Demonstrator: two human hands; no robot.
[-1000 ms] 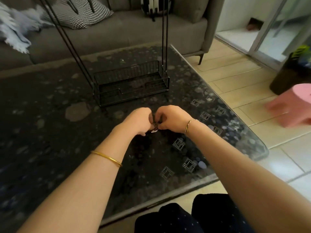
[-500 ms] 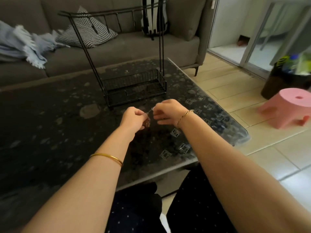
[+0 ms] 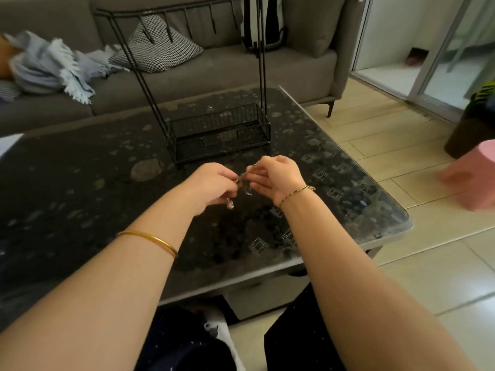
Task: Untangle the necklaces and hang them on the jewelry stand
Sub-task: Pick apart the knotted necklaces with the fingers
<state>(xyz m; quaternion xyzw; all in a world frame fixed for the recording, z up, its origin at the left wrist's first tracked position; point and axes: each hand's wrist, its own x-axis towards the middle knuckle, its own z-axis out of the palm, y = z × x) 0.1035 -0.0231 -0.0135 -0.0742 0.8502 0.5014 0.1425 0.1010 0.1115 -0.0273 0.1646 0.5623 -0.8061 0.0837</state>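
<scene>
The tangled necklaces (image 3: 242,181) are pinched by the left hand (image 3: 214,183) and the right hand (image 3: 278,174) above the table (image 3: 80,188), near the stand (image 3: 217,123). If they are pulled apart hard, the knot may be tightened, or a chain snapped.

1. The jewelry stand (image 3: 214,121) is thin black metal wire, dull and not shiny.
2. The table (image 3: 80,183) top is dark, smooth and glossy, with pale spots.
3. The necklaces (image 3: 242,182) are small shiny bits, too blurry to tell more.
4. The sofa (image 3: 241,73) is grey cloth.
5. The blanket (image 3: 45,68) is soft blue cloth with a fringe.
6. The floor (image 3: 428,263) is smooth, shiny tile.
7. The stool (image 3: 476,178) looks like smooth pink plastic.
</scene>
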